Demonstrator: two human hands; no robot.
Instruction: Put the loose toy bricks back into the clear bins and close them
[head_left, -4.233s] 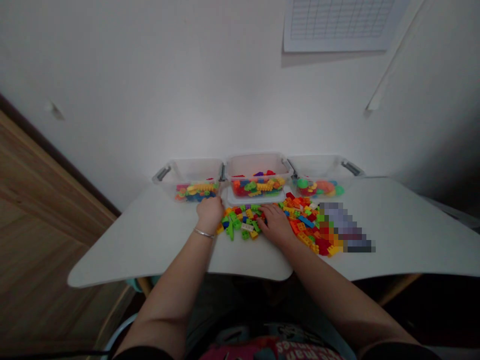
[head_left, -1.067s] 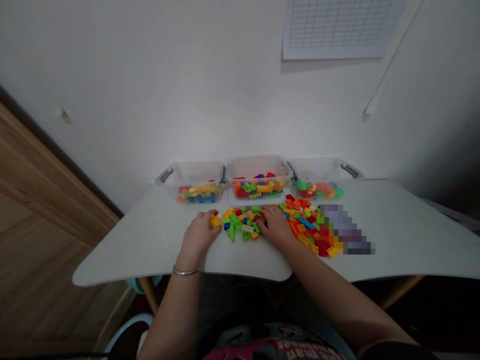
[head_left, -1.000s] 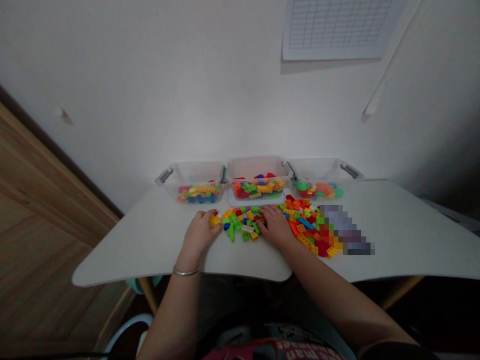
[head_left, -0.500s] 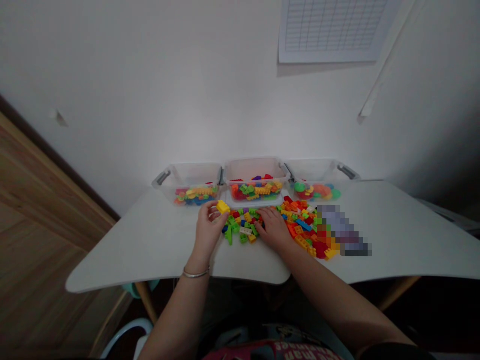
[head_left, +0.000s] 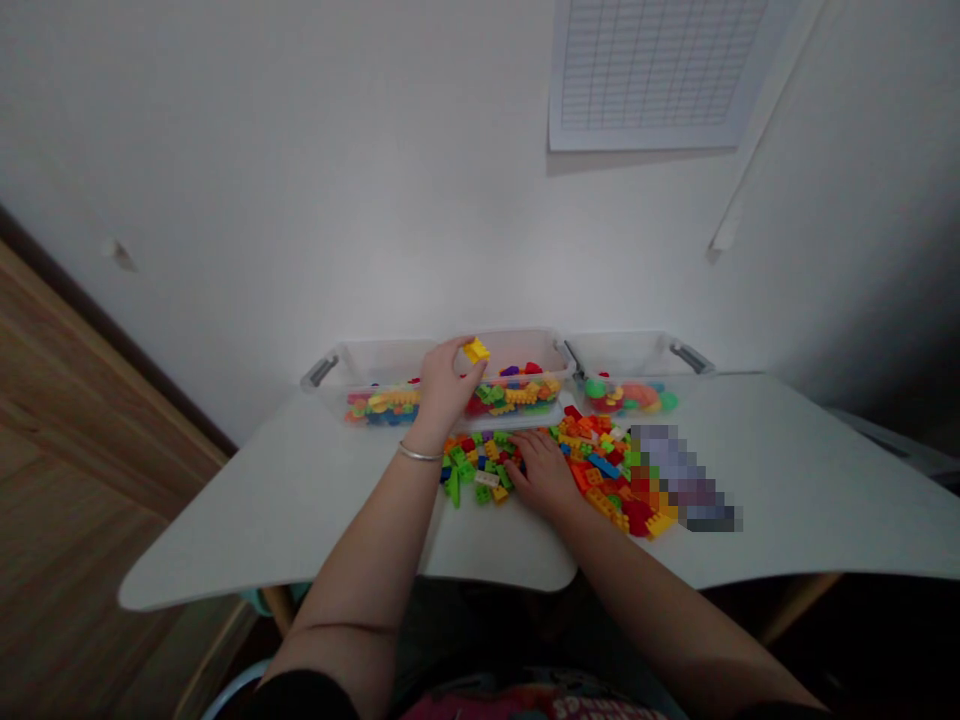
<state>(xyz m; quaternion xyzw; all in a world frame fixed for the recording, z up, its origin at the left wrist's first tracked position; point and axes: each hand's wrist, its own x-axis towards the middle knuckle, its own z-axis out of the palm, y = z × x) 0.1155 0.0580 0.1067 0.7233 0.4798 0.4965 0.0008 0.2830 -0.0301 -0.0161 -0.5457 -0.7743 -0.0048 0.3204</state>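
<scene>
A yellow toy building brick (head_left: 476, 350) is pinched between the thumb and fingers of my left hand (head_left: 448, 385), raised over the near left part of the middle clear plastic box (head_left: 525, 345). My right hand (head_left: 547, 474) rests on the pile of loose building bricks (head_left: 592, 470) on the table, fingers stretched out and palm down. Green, red, yellow, orange, blue and white pieces lie around it. What is under the right fingertips is hidden. Building pieces (head_left: 517, 393) of mixed colours lie in the middle box.
A left clear box (head_left: 390, 352) and a right clear box (head_left: 626, 350) flank the middle one, each with coloured pieces inside. A blurred-out flat object (head_left: 682, 475) lies right of the pile on the white table (head_left: 795, 480). Behind stands a wall with a printed grid sheet (head_left: 652, 80).
My left hand has carried the yellow brick from beside the pile up and rightward to over the middle box. My right hand stays on the pile. The view has tilted slightly.
</scene>
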